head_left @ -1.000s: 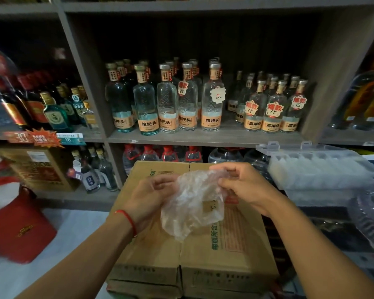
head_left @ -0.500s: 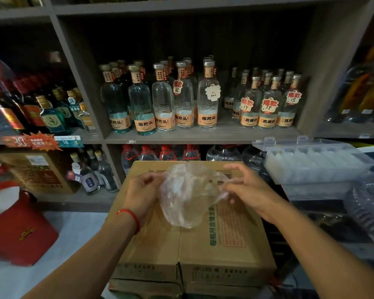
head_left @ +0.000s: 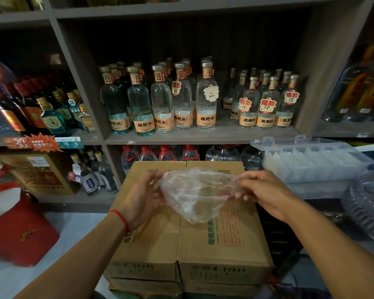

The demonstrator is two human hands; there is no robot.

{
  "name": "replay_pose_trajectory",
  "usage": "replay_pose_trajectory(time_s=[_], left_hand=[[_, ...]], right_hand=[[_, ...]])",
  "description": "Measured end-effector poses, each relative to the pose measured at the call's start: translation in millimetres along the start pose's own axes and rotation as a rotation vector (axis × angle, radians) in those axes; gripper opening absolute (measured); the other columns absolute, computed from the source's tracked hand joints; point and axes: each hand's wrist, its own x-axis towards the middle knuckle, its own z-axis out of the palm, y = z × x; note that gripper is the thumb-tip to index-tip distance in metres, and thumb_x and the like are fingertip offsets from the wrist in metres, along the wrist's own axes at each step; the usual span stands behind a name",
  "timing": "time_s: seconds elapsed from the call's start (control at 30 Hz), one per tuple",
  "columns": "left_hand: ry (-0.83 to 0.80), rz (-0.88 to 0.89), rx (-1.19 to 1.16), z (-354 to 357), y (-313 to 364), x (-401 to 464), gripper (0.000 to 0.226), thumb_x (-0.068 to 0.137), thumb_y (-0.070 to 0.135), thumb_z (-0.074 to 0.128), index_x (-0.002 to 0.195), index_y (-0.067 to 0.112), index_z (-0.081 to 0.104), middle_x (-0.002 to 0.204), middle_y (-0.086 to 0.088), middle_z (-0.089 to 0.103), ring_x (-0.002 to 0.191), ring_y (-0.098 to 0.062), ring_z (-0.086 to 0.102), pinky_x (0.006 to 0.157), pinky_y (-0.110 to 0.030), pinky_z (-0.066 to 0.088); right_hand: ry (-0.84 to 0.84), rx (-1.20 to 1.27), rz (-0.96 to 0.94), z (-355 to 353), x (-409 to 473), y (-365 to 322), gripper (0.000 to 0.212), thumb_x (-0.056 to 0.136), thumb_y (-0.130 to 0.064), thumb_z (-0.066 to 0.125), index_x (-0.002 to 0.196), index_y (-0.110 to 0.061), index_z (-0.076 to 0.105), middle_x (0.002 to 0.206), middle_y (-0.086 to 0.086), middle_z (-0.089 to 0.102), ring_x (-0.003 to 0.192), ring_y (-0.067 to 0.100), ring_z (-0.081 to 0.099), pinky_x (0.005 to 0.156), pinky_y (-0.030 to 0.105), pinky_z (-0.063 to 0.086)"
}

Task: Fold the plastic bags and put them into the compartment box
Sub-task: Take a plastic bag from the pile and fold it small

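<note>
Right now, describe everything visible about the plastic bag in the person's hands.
The plastic bag is thin, clear and crinkled, not yet folded flat. It is stretched sideways between both hands above the cardboard carton, its lower part sagging to a rounded point. The left hand grips its left edge; the right hand pinches its right edge. The carton's print shows through it.

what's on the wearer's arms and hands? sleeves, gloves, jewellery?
Both forearms are bare as far as the view shows: no sleeves, no gloves. The left hand has a thin red string bracelet round its wrist. The right hand and its wrist show no band, watch or ring.
</note>
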Motion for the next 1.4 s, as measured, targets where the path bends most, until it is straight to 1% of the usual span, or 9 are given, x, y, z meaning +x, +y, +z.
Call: replay_pose_trajectory(time_s=[0.07,0.17,0.23,0.4,0.57,0.77,0.93,1.17,1.4], left_hand=[[-0.104,0.012,0.005,-4,-2,-1,0.041,0.091,0.028,0.066,0.130,0.016,0.065,0.116,-0.016,0.073,0.097,-0.030,0.069,0.073,-0.042,0.059],[-0.036,0.129,0.174,-4,-7,0,0.038,0.096,0.007,0.069,0.132,0.021,0.064,0.112,-0.019,0.074,0.092,-0.031,0.070,0.069,-0.036,0.060],[0.016,0.215,0.259,-4,-9,0,0.033,0.095,0.009,0.070,0.126,0.019,0.067,0.108,-0.015,0.077,0.096,-0.030,0.074,0.072,-0.033,0.061],[0.134,0.248,0.341,-11,-11,5,0.018,0.096,0.019,0.072,0.113,0.015,0.075,0.100,-0.009,0.079,0.095,-0.030,0.076,0.079,-0.039,0.063],[0.205,0.217,0.306,-16,-13,11,0.014,0.098,0.026,0.069,0.096,0.017,0.080,0.096,-0.009,0.079,0.088,-0.030,0.076,0.073,-0.038,0.061],[0.178,0.183,0.291,-22,-13,12,0.029,0.090,0.045,0.073,0.097,0.018,0.080,0.099,-0.010,0.079,0.089,-0.030,0.076,0.080,-0.045,0.063],[0.115,0.160,0.187,-18,-6,5,0.033,0.083,0.042,0.077,0.093,0.011,0.080,0.094,-0.011,0.077,0.078,-0.018,0.074,0.062,-0.026,0.058],[0.070,0.171,0.089,-13,2,-2,0.032,0.089,0.027,0.071,0.102,-0.002,0.076,0.095,-0.014,0.078,0.078,-0.016,0.074,0.062,-0.021,0.056],[0.143,0.253,0.307,-26,6,-1,0.022,0.097,0.018,0.066,0.108,0.003,0.078,0.104,-0.011,0.079,0.096,-0.025,0.076,0.081,-0.033,0.063]], right_hand=[[0.051,-0.008,0.013,-1,1,2,0.015,0.100,-0.001,0.062,0.101,-0.006,0.076,0.076,0.014,0.077,0.063,0.015,0.066,0.058,0.023,0.053],[0.059,-0.010,0.043,-5,1,4,0.012,0.099,-0.005,0.065,0.100,-0.007,0.077,0.075,0.012,0.076,0.067,0.017,0.065,0.064,0.027,0.052],[0.022,0.033,0.069,-7,0,2,0.013,0.097,-0.008,0.068,0.107,-0.005,0.076,0.081,0.012,0.077,0.067,0.015,0.067,0.061,0.024,0.055],[-0.155,0.324,0.058,-12,-5,-3,0.047,0.082,-0.016,0.078,0.128,-0.010,0.069,0.117,0.018,0.076,0.088,0.020,0.077,0.070,0.027,0.062],[-0.224,0.361,-0.061,-19,-11,-10,0.054,0.081,-0.015,0.080,0.133,-0.017,0.068,0.124,0.014,0.075,0.108,0.024,0.074,0.081,0.029,0.063],[0.018,0.245,-0.130,-13,-8,-6,0.040,0.078,-0.008,0.080,0.117,-0.006,0.076,0.106,0.017,0.078,0.090,0.019,0.076,0.080,0.023,0.062],[0.117,0.243,-0.117,-19,-3,-3,0.010,0.091,-0.004,0.074,0.098,-0.004,0.081,0.092,0.015,0.079,0.077,0.017,0.076,0.067,0.020,0.061],[0.173,0.112,-0.110,-28,0,2,0.013,0.092,-0.003,0.074,0.104,-0.004,0.079,0.087,0.016,0.079,0.072,0.015,0.074,0.063,0.020,0.060],[0.179,0.141,-0.094,-36,3,1,0.018,0.090,-0.008,0.076,0.107,-0.005,0.078,0.090,0.019,0.079,0.074,0.017,0.076,0.063,0.019,0.060]])
